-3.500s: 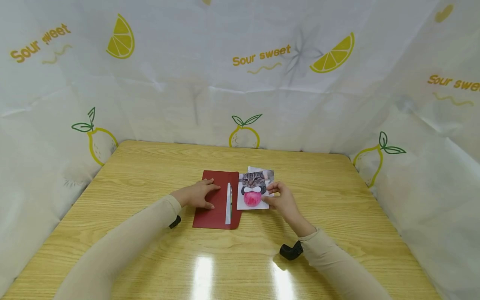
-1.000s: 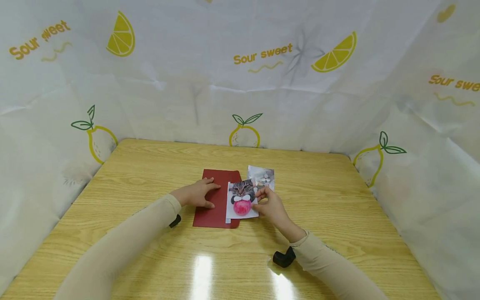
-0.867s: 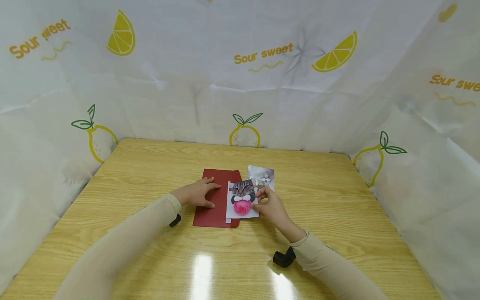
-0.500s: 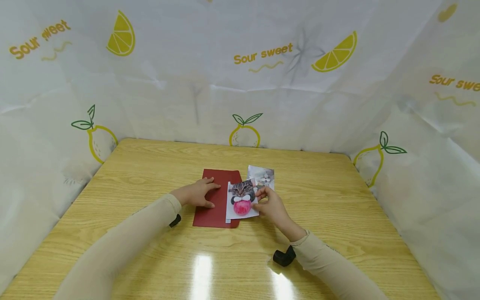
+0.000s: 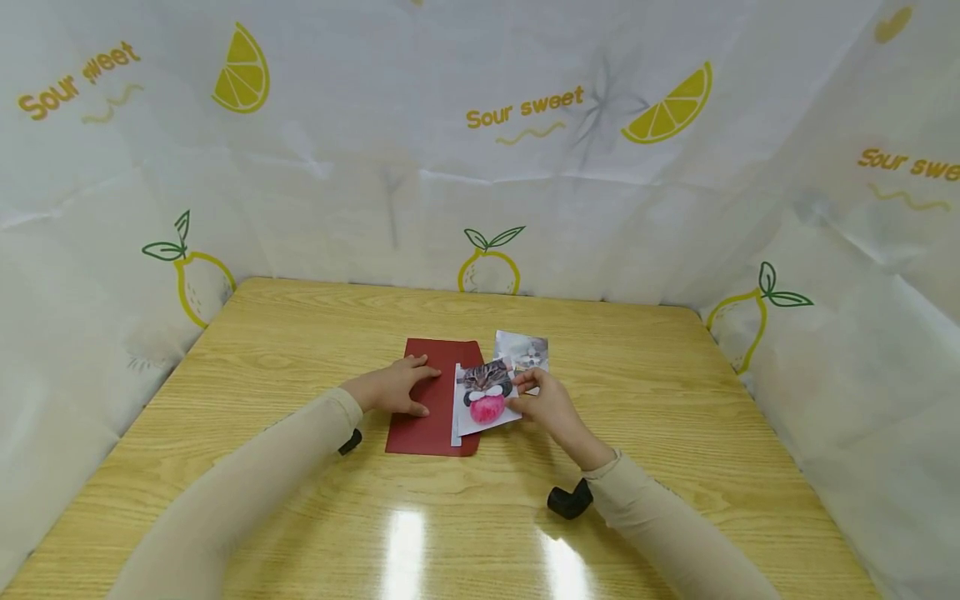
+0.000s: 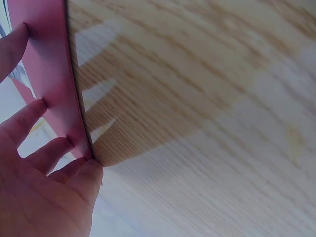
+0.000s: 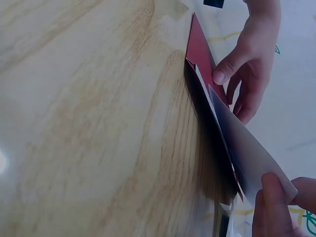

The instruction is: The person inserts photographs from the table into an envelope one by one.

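On the table lies a red envelope (image 5: 420, 429), its flap side to the right. My left hand (image 5: 393, 387) rests on its left part with spread fingers; the left wrist view shows the fingertips pressing the red paper (image 6: 54, 74). A whitish edge of paper (image 5: 456, 432) shows at the envelope's opening. My right hand (image 5: 551, 408) pinches the right edge of a photo of a cat with a pink ball (image 5: 487, 408) between thumb and fingers. The photo's left edge overlaps the opening, and in the right wrist view the photo (image 7: 247, 148) slants up from the envelope.
A second, greyer photo (image 5: 532, 346) lies behind the held one, partly covered by it. A black angled piece (image 5: 570, 500) is at the right wrist, another black piece (image 5: 350, 442) at the left. A white printed cloth (image 5: 375, 208) hangs behind the table (image 5: 637, 358).
The cat photo has moved left and toward me, from beside the envelope to over its opening, uncovering more of the grey photo. Lately its right side has risen and tilted. My left hand has stayed put.
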A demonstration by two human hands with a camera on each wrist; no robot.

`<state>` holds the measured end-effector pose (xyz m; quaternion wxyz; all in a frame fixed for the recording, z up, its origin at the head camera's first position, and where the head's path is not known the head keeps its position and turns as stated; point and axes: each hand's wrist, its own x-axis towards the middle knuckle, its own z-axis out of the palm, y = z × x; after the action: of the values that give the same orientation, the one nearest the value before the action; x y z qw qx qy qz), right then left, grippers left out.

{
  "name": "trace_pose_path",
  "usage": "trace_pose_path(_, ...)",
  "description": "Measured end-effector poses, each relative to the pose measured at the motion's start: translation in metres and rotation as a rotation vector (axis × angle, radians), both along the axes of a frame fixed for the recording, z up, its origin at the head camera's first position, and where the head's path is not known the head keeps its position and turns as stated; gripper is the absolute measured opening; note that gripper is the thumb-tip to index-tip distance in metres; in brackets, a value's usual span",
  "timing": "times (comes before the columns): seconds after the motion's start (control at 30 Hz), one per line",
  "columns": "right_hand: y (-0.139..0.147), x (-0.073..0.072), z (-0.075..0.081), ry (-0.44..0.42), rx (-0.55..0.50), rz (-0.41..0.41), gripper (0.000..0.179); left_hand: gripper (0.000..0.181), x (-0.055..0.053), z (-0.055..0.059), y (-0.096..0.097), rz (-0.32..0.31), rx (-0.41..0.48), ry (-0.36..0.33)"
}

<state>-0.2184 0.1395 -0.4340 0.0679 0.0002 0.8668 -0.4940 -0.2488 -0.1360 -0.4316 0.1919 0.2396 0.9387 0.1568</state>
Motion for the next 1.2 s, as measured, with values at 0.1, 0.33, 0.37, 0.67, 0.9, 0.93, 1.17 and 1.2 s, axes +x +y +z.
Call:
trace_pose_path(0.1,0.001,-0.002,0.002,-0.001,0.01,0.006,0.031,0.07,-0.001,-0.001,0.0,0.004,-0.002,-0.002)
trace_pose_path(0.33,0.0,-0.004,0.009,-0.014,0.024,0.011,0.03,0.07,-0.001,-0.003,0.0,0.004,0.002,-0.001)
trace_pose_path(0.37,0.0,-0.004,0.009,-0.015,0.03,0.013,0.03,0.07,-0.001,-0.003,0.0,0.005,0.003,-0.002)
trace_pose_path(0.67,-0.001,-0.007,0.011,-0.02,0.041,0.018,0.029,0.071,-0.002,-0.004,0.0,0.006,-0.008,-0.004)
trace_pose_path(0.9,-0.002,-0.009,0.012,-0.028,0.03,0.026,0.029,0.071,-0.003,-0.004,0.0,0.011,-0.011,-0.011)
trace_pose_path(0.93,-0.002,-0.01,0.012,-0.028,0.033,0.026,0.029,0.071,-0.003,-0.004,0.0,0.012,-0.012,-0.011)
trace_pose_path(1.17,-0.002,-0.012,0.011,-0.023,0.041,0.021,0.03,0.071,-0.002,-0.003,0.0,0.009,-0.008,-0.01)
trace_pose_path(1.2,-0.002,-0.012,0.011,-0.024,0.036,0.018,0.03,0.071,-0.002,-0.003,0.0,0.011,-0.01,-0.011)
